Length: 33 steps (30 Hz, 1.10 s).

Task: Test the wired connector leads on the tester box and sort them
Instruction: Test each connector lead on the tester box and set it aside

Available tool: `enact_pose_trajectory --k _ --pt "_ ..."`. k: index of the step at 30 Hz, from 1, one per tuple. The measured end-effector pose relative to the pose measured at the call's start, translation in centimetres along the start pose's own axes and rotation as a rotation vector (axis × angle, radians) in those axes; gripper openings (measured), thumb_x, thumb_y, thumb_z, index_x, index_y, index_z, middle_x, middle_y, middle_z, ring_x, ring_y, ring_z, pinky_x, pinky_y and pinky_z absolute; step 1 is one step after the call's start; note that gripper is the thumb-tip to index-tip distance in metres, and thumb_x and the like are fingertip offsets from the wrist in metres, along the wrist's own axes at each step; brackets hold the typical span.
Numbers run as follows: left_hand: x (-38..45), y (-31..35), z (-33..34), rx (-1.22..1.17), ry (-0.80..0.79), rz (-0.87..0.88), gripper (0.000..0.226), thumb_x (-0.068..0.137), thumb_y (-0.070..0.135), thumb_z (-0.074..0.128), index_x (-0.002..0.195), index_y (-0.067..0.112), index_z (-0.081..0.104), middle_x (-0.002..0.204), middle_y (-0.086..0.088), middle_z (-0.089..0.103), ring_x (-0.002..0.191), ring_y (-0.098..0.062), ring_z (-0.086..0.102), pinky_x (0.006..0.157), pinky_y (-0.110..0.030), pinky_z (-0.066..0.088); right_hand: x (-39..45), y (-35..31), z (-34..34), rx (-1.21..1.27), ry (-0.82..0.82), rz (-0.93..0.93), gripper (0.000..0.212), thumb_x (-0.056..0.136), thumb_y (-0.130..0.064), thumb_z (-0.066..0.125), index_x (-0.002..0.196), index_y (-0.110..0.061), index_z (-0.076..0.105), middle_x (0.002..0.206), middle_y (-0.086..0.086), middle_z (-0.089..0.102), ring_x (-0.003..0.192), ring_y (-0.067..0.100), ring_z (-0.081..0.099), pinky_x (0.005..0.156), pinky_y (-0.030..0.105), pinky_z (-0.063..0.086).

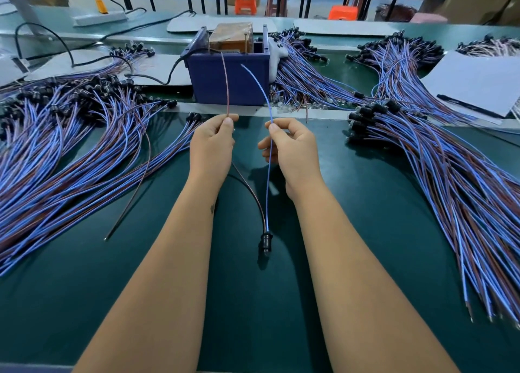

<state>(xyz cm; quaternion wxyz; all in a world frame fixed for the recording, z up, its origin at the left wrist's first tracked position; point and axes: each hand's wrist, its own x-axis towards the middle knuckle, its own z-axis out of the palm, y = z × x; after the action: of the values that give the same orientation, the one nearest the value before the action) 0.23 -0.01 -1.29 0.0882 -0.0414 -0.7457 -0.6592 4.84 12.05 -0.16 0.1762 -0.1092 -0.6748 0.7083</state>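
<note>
One lead hangs between my hands, its black connector [266, 241] dangling just above the green mat. My left hand [211, 144] pinches its brown wire [226, 85], whose free end rises to the top edge of the blue tester box [229, 81]. My right hand [291, 147] pinches its blue wire [260, 87], whose tip stands in front of the box's face, short of the top. A large heap of blue-and-brown leads [64, 147] covers the left of the table. Another heap [450, 181] fans out on the right.
More leads [304, 77] lie behind and to the right of the box. White sheets [475, 82] rest at the far right. A black power cable [168, 74] runs into the box from the left. One loose brown wire [132, 192] lies left of my forearm. Stools stand beyond the table.
</note>
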Motion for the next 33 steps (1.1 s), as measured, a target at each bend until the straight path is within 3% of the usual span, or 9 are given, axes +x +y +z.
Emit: enact_pose_trajectory --k 7,11,19,28,33 --pt "0.4 -0.5 -0.5 0.009 0.052 -0.013 0.028 0.096 0.028 0.052 0.115 0.025 0.071 0.049 0.019 0.049 0.051 -0.005 0.038 0.054 -0.019 0.036 0.0 -0.1 -0.1 0.09 -0.005 -0.008 0.012 0.1 -0.011 0.05 0.096 -0.014 0.061 0.068 0.004 0.064 0.055 0.006 0.057 0.052 0.016 0.047" --pt "1.0 -0.6 -1.0 -0.021 0.098 -0.027 0.025 0.096 0.025 0.054 0.115 0.025 0.072 0.053 0.024 0.055 0.056 -0.006 0.04 0.057 -0.021 0.036 0.3 -0.1 -0.2 0.126 0.021 0.023 0.013 0.1 -0.012 0.05 0.093 -0.016 0.06 0.066 0.002 0.065 0.052 0.01 0.056 0.052 0.018 0.047" --pt "1.5 -0.8 -0.9 0.024 0.104 -0.108 0.039 0.094 0.017 0.044 0.125 0.023 0.066 0.044 0.021 0.049 0.043 -0.003 0.032 0.044 -0.018 0.03 0.4 0.0 -0.2 0.123 0.014 0.019 0.013 0.1 -0.012 0.05 0.092 -0.017 0.06 0.063 0.0 0.065 0.053 0.01 0.056 0.052 0.017 0.047" --pt "1.3 -0.6 -1.2 0.009 0.124 -0.046 0.038 0.095 0.014 0.045 0.12 0.028 0.069 0.074 0.01 0.057 0.063 -0.01 0.041 0.054 -0.021 0.034 0.6 0.1 -0.3 0.134 0.013 0.02 0.012 0.1 -0.013 0.051 0.096 -0.017 0.062 0.063 -0.003 0.066 0.053 0.007 0.058 0.053 0.017 0.049" --pt "1.6 -0.8 -1.3 0.006 0.126 -0.053 0.037 0.093 0.014 0.045 0.111 0.033 0.071 0.05 0.019 0.048 0.053 -0.007 0.032 0.049 -0.021 0.029 0.7 0.2 -0.2 0.127 0.019 0.02 0.012 0.1 -0.013 0.052 0.096 -0.017 0.062 0.062 -0.003 0.065 0.052 0.008 0.057 0.053 0.017 0.049"
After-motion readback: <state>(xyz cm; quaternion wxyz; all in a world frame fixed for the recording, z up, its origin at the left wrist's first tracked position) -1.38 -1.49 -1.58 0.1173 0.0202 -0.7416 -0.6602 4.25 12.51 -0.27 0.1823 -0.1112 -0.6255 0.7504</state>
